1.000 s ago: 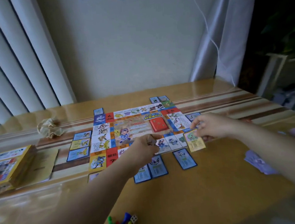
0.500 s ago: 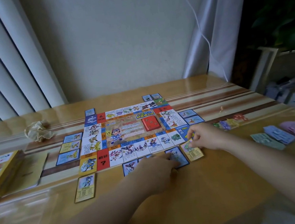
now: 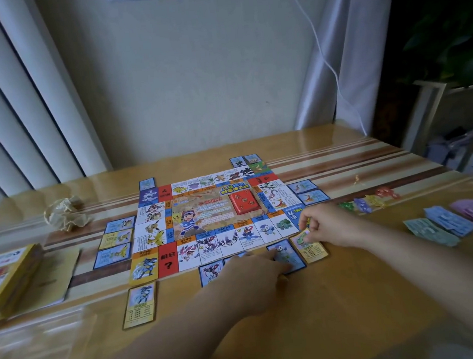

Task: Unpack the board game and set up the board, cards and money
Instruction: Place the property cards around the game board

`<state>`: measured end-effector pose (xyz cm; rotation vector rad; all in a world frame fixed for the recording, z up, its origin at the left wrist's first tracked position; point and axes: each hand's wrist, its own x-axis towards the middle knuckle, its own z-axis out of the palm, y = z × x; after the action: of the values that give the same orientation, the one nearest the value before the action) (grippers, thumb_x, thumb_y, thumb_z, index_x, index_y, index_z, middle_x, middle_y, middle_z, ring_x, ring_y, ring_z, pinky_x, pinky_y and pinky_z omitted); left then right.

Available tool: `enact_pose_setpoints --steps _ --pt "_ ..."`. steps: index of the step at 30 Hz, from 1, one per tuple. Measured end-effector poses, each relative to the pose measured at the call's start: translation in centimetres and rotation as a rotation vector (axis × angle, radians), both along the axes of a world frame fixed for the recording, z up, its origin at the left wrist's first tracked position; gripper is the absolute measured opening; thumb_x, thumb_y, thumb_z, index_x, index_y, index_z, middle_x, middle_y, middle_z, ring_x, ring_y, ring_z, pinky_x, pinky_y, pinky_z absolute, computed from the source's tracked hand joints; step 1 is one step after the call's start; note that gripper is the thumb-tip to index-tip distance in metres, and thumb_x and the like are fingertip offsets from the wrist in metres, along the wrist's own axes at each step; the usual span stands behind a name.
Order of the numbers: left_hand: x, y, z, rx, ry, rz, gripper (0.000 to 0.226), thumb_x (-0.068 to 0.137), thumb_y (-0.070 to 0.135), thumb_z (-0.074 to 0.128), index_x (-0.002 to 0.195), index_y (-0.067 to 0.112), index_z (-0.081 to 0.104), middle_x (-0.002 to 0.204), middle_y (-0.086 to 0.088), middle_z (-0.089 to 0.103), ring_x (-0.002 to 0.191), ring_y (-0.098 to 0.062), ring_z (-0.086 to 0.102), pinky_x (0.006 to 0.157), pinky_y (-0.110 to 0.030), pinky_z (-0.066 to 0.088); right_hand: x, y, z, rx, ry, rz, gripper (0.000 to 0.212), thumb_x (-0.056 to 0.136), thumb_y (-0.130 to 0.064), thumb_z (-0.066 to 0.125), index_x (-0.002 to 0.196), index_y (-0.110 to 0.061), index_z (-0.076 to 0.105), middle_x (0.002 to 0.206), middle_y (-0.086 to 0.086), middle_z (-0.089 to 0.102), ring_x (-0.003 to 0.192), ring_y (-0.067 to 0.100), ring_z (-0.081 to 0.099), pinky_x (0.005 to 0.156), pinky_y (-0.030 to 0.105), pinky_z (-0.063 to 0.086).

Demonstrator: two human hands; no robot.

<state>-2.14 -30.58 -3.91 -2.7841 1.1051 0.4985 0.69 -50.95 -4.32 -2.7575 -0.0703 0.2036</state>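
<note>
The glossy wooden tabletop [image 3: 338, 298] carries the board [image 3: 212, 209] at centre, cards [image 3: 112, 255] ringing its edges, crumpled paper [image 3: 65, 214] at ten o'clock, a yellow box [image 3: 9, 278] at nine, banknote stacks [image 3: 448, 220] at three.

Cream wall [image 3: 194, 83], vertical blinds [image 3: 12, 112], white curtain [image 3: 334, 72], striped wooden table [image 3: 325, 314]

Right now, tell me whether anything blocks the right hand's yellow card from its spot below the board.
Nothing visible: the yellow card lies there on the table, beside the blue card under the left hand.
</note>
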Motion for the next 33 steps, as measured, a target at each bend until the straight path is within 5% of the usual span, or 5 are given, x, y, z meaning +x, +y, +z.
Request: enact_pose_setpoints --steps 6,9,13,21,33 --pt "0.0 0.9 1.3 -0.431 0.100 0.148 0.044 0.101 0.019 0.035 0.143 0.032 0.036 0.149 0.004 0.035 0.119 -0.021 0.052 0.086 -0.030 0.051 -0.1 0.4 0.8 -0.096 -0.093 -0.026 0.025 0.082 -0.027 0.072 0.100 -0.020 0.056 0.075 -0.012 0.045 0.063 0.003 0.041 0.057 0.021 0.034" --pt "0.4 2.3 3.0 -1.070 0.654 0.634 0.035 0.097 0.006 0.041 0.127 0.024 0.051 0.132 0.000 0.055 0.070 -0.013 0.055 0.059 -0.022 0.045 -0.2 1.2 3.0 0.092 -0.239 -0.053 0.010 0.086 -0.024 0.066 0.091 -0.021 0.058 0.071 -0.007 0.050 0.063 0.009 0.048 0.057 0.021 0.036" --pt "0.4 4.3 4.2 -1.725 1.394 0.995 0.035 0.088 -0.010 0.031 0.116 -0.003 0.051 0.112 -0.026 0.064 0.080 -0.026 0.063 0.075 -0.037 0.052 -0.8 4.2 6.6 0.337 -0.320 0.010 0.003 0.090 -0.025 0.061 0.089 -0.023 0.062 0.083 -0.003 0.062 0.074 0.010 0.058 0.066 0.025 0.046" --pt "-1.2 7.4 3.9 -1.698 1.273 0.718 0.031 0.089 -0.012 0.039 0.110 -0.007 0.061 0.110 -0.022 0.067 0.093 -0.024 0.070 0.080 -0.032 0.058 -2.2 9.6 7.4 0.463 -0.214 0.129 0.009 0.088 -0.029 0.065 0.087 -0.020 0.067 0.080 -0.012 0.063 0.068 -0.006 0.055 0.061 0.006 0.040" --pt "0.8 8.3 6.1 -1.578 0.828 0.633 0.015 0.087 -0.005 0.055 0.099 0.000 0.062 0.094 -0.017 0.070 0.081 -0.021 0.070 0.071 -0.027 0.058 -1.2 11.7 9.7 0.555 -0.101 0.110 0.021 0.079 -0.035 0.074 0.074 -0.015 0.068 0.069 -0.002 0.071 0.073 0.014 0.067 0.080 0.031 0.052"
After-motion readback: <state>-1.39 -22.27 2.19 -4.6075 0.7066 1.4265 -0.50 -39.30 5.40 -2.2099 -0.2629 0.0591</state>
